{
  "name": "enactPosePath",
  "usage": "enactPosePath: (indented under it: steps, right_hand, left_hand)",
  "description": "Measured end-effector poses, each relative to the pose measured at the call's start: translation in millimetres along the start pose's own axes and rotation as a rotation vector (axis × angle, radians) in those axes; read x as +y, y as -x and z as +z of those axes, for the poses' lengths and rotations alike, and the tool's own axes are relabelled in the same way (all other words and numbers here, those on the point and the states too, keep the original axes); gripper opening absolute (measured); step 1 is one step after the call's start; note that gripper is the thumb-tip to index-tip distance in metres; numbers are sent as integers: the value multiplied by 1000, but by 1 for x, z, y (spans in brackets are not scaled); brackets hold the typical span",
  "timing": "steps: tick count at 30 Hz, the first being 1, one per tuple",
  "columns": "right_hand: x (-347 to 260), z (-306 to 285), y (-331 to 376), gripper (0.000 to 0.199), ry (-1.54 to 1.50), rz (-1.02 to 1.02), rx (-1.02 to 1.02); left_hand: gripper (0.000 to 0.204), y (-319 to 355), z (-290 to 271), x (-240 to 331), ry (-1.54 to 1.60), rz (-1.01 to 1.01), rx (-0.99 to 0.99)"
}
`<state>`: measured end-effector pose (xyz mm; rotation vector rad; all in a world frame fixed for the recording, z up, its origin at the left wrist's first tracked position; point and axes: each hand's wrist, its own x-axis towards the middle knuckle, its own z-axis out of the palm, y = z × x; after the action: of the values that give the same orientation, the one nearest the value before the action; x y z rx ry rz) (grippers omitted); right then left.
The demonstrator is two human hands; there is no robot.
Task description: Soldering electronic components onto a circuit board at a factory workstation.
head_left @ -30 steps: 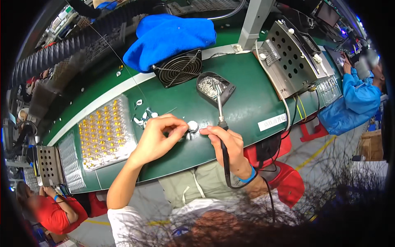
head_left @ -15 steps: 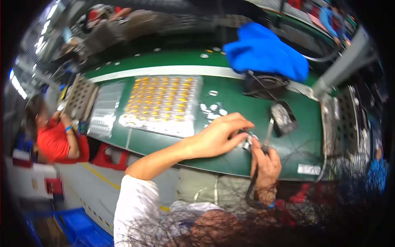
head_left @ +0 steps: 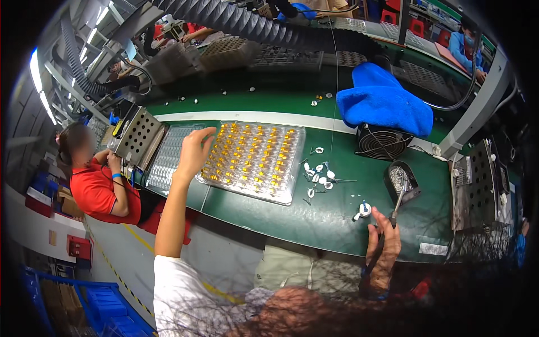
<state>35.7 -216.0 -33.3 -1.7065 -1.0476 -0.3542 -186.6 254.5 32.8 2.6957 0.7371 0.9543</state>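
Observation:
My left hand (head_left: 196, 153) is raised over the left edge of a clear plastic tray (head_left: 292, 163) filled with rows of small yellow parts. Its fingers are bent and apart, with nothing visible between them. My right hand (head_left: 384, 241) is at the bench's front edge, holding a screwdriver-like tool (head_left: 400, 202) with a thin silver shaft and dark handle. The shaft points toward a dark oblong container (head_left: 415, 192) of small silver pieces. Just beyond the right fingertips lies a round white part (head_left: 365, 210) with a blue bit on top, apart from the hand.
Several white ring-like parts with wires (head_left: 322, 180) are scattered right of the tray. A black fan (head_left: 383, 143) with a blue cloth (head_left: 387, 101) over it stands behind. Another clear tray (head_left: 175, 149) and a perforated metal box (head_left: 140, 137) are left, beside a seated person in red (head_left: 101, 191).
My left hand has left the white part near my right hand and moved left to the tray. The white part now lies on the bench; my right hand has moved slightly right and down.

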Motion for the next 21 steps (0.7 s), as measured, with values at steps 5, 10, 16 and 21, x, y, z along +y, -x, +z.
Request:
enactPosePath:
  steps: [5,10,16,21]
  right_hand:
    - [1,2,1,47,8,-36,15]
    - [0,0,1,49,-6,-20,33]
    - [4,-3,-2,50,53,-100,62]
    - [-3,-20,-2,43,36,-156,35]
  left_hand:
    - [34,-5,20,-9,-50,-42,-20]
    - [37,-7,20,4,123,-164,-13]
    - [17,10,24,80,831,-163,8]
    - [18,8,57,212,1098,37,-421]
